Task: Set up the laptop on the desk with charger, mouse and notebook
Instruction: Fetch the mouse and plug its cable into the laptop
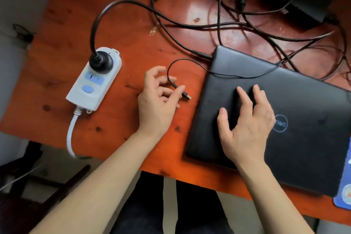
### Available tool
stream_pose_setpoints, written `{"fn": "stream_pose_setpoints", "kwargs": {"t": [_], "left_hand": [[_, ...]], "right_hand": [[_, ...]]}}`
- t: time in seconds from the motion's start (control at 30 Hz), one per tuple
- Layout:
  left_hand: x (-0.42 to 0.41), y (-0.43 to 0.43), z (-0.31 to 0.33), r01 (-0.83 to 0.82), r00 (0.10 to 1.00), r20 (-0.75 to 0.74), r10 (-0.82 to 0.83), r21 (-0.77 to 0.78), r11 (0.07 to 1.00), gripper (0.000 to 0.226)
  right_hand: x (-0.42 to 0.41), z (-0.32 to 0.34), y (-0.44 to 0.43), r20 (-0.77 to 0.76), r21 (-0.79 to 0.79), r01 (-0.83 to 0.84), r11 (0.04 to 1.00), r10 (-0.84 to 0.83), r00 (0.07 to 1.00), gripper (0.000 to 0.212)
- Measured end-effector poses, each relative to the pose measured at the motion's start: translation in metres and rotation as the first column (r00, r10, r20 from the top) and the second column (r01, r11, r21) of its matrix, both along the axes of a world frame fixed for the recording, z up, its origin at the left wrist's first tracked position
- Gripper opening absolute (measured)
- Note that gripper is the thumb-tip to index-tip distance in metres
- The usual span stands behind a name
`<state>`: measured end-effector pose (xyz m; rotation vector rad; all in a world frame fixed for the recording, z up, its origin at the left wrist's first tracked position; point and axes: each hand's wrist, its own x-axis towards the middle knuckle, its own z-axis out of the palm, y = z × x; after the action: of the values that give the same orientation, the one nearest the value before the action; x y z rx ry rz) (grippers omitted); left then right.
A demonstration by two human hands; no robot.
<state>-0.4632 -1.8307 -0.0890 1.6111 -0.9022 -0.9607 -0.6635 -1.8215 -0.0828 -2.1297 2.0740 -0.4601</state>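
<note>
We saw the USB plug [188, 97] lie just right of the loosely spread fingers [179, 90] of the left hand [156, 102], pointing toward the laptop [296, 104], where the right hand [245, 127] rested flat.

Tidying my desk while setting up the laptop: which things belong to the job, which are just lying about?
Job: laptop, charger, power strip, USB cable, blue book (maybe the notebook).
Lying about: dark object at far left; wooden frame at bottom left.
</note>
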Motion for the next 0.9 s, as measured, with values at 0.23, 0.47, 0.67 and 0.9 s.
{"fn": "stream_pose_setpoints", "kwargs": {"t": [0.23, 0.47, 0.67, 0.9], "left_hand": [[0.003, 0.004, -0.009, 0.13, 0.966, 0.238, -0.104, -0.095, 0.987, 0.008], [-0.004, 0.007, -0.009, 0.263, 0.839, 0.52, -0.159, -0.132, 0.956, 0.026], [0.009, 0.008, -0.012, 0.572, 0.587, 0.722, -0.366, -0.05, 0.819, 0.026], [0.025, -0.003, -0.013, 0.651, 0.519, 0.729, -0.447, 0.002, 0.759, 0.027]], "right_hand": [[0.0, -0.002, 0.0, 0.008, -0.014, 0.001, 1.0, -0.001, 1.0, 0.061], [0.0, -0.002, -0.001, -0.001, -0.013, 0.002, 1.0, -0.002, 1.0, 0.061], [0.004, 0.001, 0.0, -0.007, -0.009, 0.009, 1.0, -0.01, 1.0, 0.061], [0.005, 0.003, -0.002, -0.031, 0.021, 0.018, 1.0, -0.017, 0.999, 0.062]]}}
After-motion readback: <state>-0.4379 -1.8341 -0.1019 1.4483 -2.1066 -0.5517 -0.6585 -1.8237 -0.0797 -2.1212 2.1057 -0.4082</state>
